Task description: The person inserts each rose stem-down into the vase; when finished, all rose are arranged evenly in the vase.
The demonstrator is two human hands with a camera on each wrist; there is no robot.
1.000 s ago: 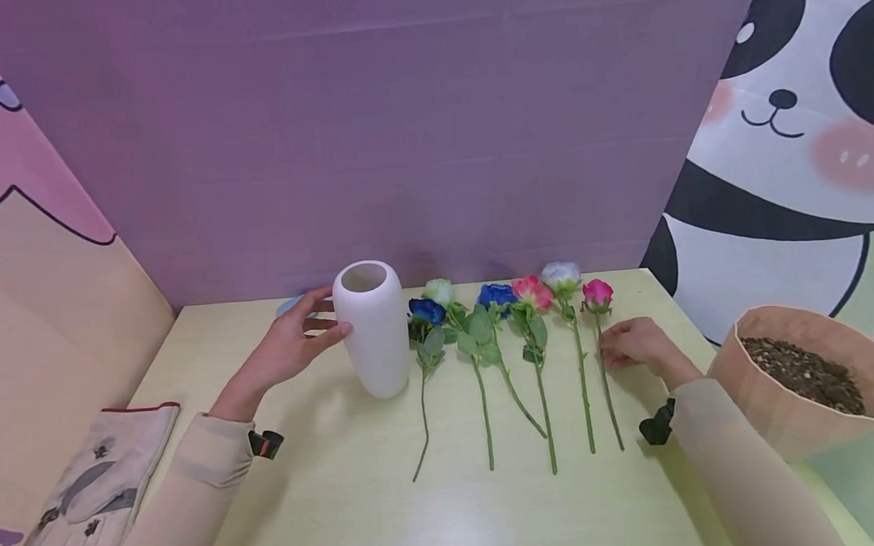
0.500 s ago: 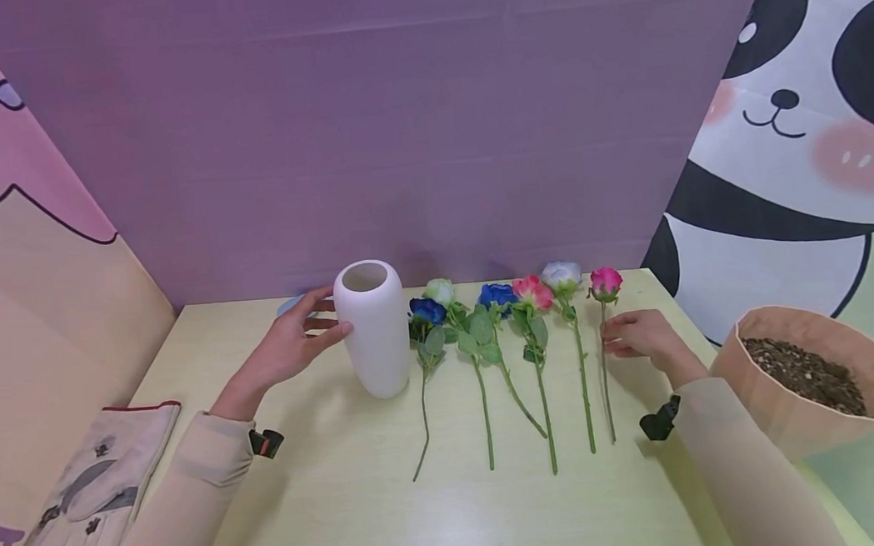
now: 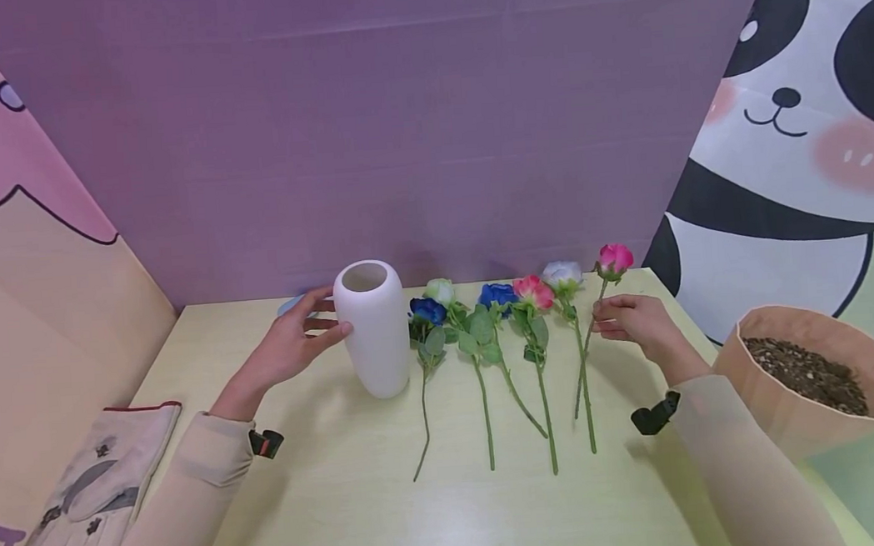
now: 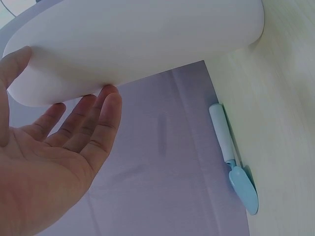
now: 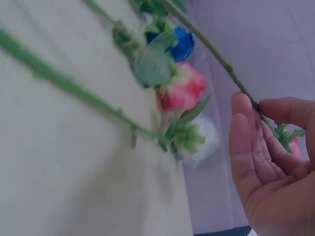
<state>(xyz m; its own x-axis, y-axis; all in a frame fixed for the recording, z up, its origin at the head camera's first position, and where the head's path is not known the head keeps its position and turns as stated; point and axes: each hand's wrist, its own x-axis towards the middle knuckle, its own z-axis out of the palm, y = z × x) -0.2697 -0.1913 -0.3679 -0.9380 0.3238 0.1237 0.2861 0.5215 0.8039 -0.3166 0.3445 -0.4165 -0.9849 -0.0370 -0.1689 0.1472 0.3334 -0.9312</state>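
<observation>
A tall white vase point(image 3: 377, 343) stands upright toward the back of the table. My left hand point(image 3: 289, 349) holds its upper left side, thumb on the front and fingertips around toward the back. In the left wrist view the same vase point(image 4: 147, 44) fills the top. My right hand point(image 3: 639, 327) pinches the stem of a bright pink rose point(image 3: 615, 260) between thumb and fingertips, just below the bloom. The rose is raised and leans, its lower stem crossing the stem of a white flower point(image 3: 561, 275). In the right wrist view the gripped stem point(image 5: 221, 64) runs up to the left.
Right of the vase lie a blue flower point(image 3: 428, 311), a cream one point(image 3: 439, 291), another blue point(image 3: 497, 295) and a coral one point(image 3: 532, 292). A light-blue trowel point(image 4: 243, 189) lies behind my left hand. A soil-filled pot point(image 3: 759, 387) stands right, folded gloves point(image 3: 96, 477) left.
My right hand has lifted the pink rose off the table, its bloom rising to the right and its stem end swinging left. The left hand and vase have stayed in place.
</observation>
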